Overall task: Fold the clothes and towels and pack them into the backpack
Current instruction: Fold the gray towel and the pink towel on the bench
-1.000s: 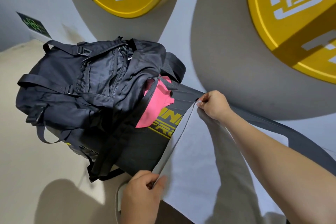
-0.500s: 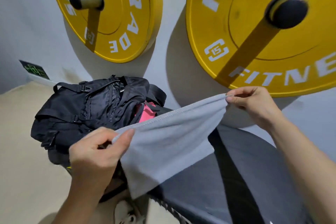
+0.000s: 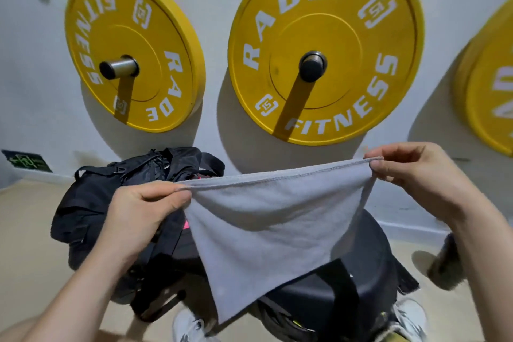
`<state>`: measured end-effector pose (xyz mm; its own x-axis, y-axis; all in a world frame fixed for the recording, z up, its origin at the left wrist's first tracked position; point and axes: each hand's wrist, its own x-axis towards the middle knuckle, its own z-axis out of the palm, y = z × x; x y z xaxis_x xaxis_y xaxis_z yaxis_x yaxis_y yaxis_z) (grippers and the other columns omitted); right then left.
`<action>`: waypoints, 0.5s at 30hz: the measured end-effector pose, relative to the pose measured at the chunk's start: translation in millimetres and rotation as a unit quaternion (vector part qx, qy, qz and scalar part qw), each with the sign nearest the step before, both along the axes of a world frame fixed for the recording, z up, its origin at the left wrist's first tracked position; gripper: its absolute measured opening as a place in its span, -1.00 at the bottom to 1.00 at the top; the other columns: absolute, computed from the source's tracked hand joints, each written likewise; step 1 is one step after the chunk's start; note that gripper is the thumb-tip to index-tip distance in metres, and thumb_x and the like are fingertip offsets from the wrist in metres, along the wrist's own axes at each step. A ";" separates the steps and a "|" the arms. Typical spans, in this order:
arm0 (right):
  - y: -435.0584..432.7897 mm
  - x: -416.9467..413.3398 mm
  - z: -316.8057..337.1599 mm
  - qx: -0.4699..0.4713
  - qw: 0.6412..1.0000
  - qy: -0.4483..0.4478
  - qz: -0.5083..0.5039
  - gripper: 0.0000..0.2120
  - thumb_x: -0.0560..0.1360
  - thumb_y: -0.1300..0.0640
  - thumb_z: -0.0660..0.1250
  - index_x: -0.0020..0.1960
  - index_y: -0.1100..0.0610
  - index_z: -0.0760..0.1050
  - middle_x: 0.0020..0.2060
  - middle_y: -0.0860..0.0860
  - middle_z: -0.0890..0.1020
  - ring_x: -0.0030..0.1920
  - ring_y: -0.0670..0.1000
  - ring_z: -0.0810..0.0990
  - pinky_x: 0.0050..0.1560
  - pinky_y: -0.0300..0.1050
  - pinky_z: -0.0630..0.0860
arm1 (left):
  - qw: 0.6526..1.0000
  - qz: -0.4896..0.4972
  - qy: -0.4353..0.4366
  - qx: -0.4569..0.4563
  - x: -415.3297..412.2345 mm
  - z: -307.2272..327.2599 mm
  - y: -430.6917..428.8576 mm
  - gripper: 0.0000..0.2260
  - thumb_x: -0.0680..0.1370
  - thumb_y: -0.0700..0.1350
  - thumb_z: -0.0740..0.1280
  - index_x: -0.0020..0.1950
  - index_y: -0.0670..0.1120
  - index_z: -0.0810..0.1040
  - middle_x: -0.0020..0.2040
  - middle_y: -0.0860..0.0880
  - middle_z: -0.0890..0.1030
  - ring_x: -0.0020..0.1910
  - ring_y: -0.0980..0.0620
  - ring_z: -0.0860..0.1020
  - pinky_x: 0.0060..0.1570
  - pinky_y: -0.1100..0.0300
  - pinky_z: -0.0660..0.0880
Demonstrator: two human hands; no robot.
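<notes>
- Furthest left, the black backpack (image 3: pixel 91 203) sits near the wall, with a bit of pink cloth (image 3: pixel 185 224) showing at its opening.
- Next, the left hand (image 3: pixel 144 211) pinches one top corner of the grey towel (image 3: pixel 272 219), thumb over curled fingers.
- Between the hands the towel hangs in the air, top hem taut, its lower part drooping to a point over a black padded seat (image 3: pixel 369 266).
- Rightmost, the right hand (image 3: pixel 416 175) pinches the other top corner between thumb and fingertips.
- Behind, yellow weight plates (image 3: pixel 324 50) hang on the wall.

You've got a plain pale grey towel (image 3: pixel 266 219) up, black backpack (image 3: pixel 91 203) showing pink inside, and yellow weight plates (image 3: pixel 324 50) lettered white on the white wall (image 3: pixel 33 91).
</notes>
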<state>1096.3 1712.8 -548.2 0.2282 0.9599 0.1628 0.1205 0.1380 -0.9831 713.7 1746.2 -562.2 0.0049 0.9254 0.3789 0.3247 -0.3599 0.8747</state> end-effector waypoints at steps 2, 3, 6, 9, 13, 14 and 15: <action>-23.6 4.5 3.3 -0.017 1.000 -0.016 -0.004 -0.47 -0.04 -0.11 0.66 -0.19 0.17 0.69 -0.29 0.09 0.68 -0.27 -0.03 0.63 -0.24 -0.32 0.56 | 0.998 -0.006 -0.065 -0.010 7.2 -0.8 -2.6 -0.68 0.41 -0.33 0.45 -0.31 0.12 0.70 -0.31 0.12 0.68 -0.32 0.29 0.59 -0.29 0.49 0.46; -32.7 5.6 5.0 -0.023 0.999 -0.020 -0.020 -0.46 -0.08 -0.11 0.65 -0.21 0.16 0.69 -0.32 0.08 0.66 -0.30 -0.04 0.60 -0.28 -0.33 0.54 | 0.996 -0.017 -0.086 -0.017 10.1 -0.8 -2.6 -0.71 0.41 -0.33 0.44 -0.31 0.08 0.71 -0.33 0.10 0.68 -0.34 0.27 0.59 -0.31 0.47 0.46; -46.3 11.7 6.3 -0.046 0.999 -0.013 -0.018 -0.76 0.08 0.09 0.60 -0.29 0.12 0.66 -0.38 0.03 0.61 -0.37 -0.09 0.53 -0.38 -0.37 0.48 | 0.993 -0.062 -0.096 -0.039 16.7 -0.4 8.3 -0.83 0.41 -0.34 0.42 -0.30 -0.11 0.69 -0.41 0.07 0.63 -0.42 0.23 0.53 -0.37 0.44 0.44; -30.3 20.7 -11.5 -0.075 0.996 -0.025 -0.050 -0.83 0.37 0.40 0.43 -0.26 0.16 0.61 -0.39 0.05 0.57 -0.38 -0.08 0.52 -0.41 -0.36 0.49 | 0.992 -0.089 -0.043 -0.079 21.8 -8.1 40.9 -0.92 0.39 -0.37 0.45 -0.21 -0.23 0.60 -0.45 0.04 0.59 -0.48 0.20 0.48 -0.41 0.46 0.41; 28.1 19.8 -78.1 -0.163 0.980 -0.078 -0.088 -0.82 0.48 0.47 0.30 -0.22 0.28 0.56 -0.36 0.14 0.54 -0.40 -0.03 0.49 -0.35 -0.32 0.56 | 0.969 -0.145 0.109 -0.169 31.0 -49.4 108.0 -0.86 0.41 -0.29 0.49 -0.10 -0.11 0.62 -0.36 -0.08 0.62 -0.38 0.15 0.50 -0.21 0.41 0.45; 46.6 20.1 -102.1 -0.178 0.974 -0.100 -0.101 -0.79 0.49 0.45 0.30 -0.24 0.23 0.57 -0.36 0.13 0.55 -0.40 -0.03 0.50 -0.34 -0.31 0.56 | 0.957 -0.162 0.149 -0.190 33.8 -66.4 127.1 -0.81 0.42 -0.27 0.48 -0.04 -0.03 0.62 -0.35 -0.09 0.62 -0.35 0.14 0.49 -0.14 0.37 0.44; 64.6 20.2 -126.1 -0.192 0.966 -0.126 -0.118 -0.76 0.50 0.42 0.31 -0.25 0.16 0.59 -0.37 0.10 0.58 -0.38 -0.02 0.52 -0.29 -0.27 0.55 | 0.945 -0.175 0.183 -0.207 38.0 -83.7 145.3 -0.77 0.44 -0.27 0.47 -0.01 0.03 0.62 -0.34 -0.07 0.62 -0.33 0.14 0.49 -0.09 0.35 0.43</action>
<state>1116.5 1777.4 -674.3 0.4479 0.8865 -0.1162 0.3467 -0.2920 -0.8914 751.6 1891.5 -645.9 0.3981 0.9117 -0.1015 0.5572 -0.1524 0.8162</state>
